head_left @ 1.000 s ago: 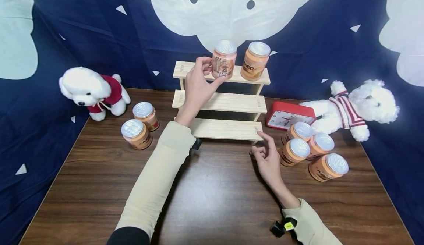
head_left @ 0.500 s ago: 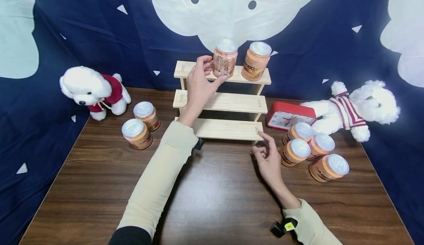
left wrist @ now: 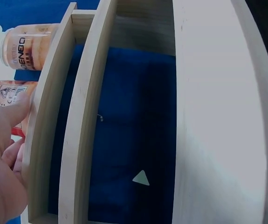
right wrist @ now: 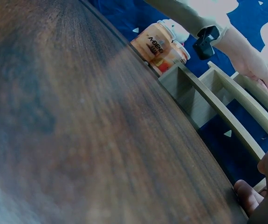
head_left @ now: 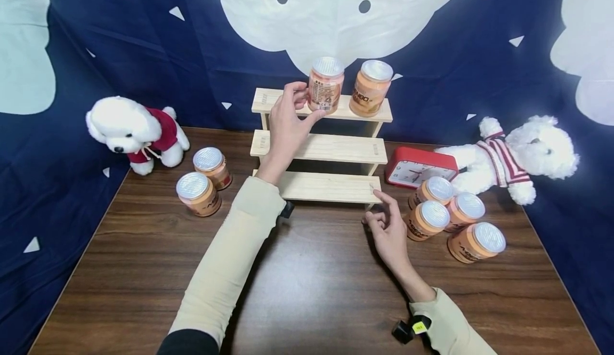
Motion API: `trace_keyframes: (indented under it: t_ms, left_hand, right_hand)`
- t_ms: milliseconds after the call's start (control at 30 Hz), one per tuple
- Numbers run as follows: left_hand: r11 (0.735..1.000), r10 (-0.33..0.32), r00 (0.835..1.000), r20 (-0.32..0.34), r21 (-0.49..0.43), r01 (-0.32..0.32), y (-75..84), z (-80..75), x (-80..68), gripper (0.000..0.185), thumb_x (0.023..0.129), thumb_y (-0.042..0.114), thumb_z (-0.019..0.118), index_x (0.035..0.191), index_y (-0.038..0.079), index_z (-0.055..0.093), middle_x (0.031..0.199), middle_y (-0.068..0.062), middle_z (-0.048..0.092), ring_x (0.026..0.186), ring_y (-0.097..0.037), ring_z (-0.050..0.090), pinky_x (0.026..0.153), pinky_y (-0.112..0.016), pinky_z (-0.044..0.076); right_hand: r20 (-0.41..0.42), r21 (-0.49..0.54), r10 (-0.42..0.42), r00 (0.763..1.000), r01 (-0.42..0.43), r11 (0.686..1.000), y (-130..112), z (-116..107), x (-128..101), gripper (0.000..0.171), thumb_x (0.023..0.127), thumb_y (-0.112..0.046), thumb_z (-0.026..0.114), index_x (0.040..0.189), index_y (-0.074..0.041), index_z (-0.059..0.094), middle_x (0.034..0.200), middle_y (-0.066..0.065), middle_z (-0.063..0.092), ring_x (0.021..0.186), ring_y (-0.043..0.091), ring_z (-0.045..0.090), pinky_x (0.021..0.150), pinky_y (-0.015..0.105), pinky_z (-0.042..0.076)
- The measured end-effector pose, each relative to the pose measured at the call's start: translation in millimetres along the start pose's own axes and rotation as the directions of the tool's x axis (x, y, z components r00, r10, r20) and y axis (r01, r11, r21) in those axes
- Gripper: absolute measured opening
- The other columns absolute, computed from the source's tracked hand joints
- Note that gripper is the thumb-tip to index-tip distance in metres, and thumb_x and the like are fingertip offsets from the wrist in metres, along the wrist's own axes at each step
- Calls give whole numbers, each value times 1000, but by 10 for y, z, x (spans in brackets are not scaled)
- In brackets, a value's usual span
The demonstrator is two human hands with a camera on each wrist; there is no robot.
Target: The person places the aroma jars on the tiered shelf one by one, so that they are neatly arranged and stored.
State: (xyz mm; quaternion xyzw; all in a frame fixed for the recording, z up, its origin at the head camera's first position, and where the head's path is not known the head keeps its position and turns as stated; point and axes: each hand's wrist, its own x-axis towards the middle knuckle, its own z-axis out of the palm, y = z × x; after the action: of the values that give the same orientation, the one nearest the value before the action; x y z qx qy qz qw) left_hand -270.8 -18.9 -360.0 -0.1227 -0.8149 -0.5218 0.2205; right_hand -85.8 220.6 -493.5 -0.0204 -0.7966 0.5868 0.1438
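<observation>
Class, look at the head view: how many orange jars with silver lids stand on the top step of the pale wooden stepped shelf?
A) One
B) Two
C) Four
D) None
B: two orange jars stand on the top step of the pale wooden stepped shelf, one gripped by the left hand at, the other beside it at.
</observation>
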Motion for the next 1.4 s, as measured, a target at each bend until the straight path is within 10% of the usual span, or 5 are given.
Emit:
trace_keyframes:
  t_ms: [900, 1400]
  left_hand:
    - [994, 32, 999, 27, -107, -29, 8, -165, -58, 71, 92, -2, 89, 152, -1, 52, 148, -19, 66, 137, -29, 66, 115, -24, 50]
    - [963, 94, 993, -75, -247, -110, 89, -464, -421, 66, 90, -4, 90, 147, -4, 57, 144, -19, 67, 137, -25, 65, 116, -29, 52]
  right_hand:
    - [7, -9, 1, 1000, -1, 1000, -12, 7, 16, 56, 102, 8, 71, 153, -13, 61, 90, 23, 78, 70, 4, 65, 61, 13, 45]
    - [0, -28, 20, 1000, -20, 999, -15, -10, -12, 56, 103, 7, 71, 153, -16, 61, 90, 23, 79, 71, 5, 65, 62, 13, 45]
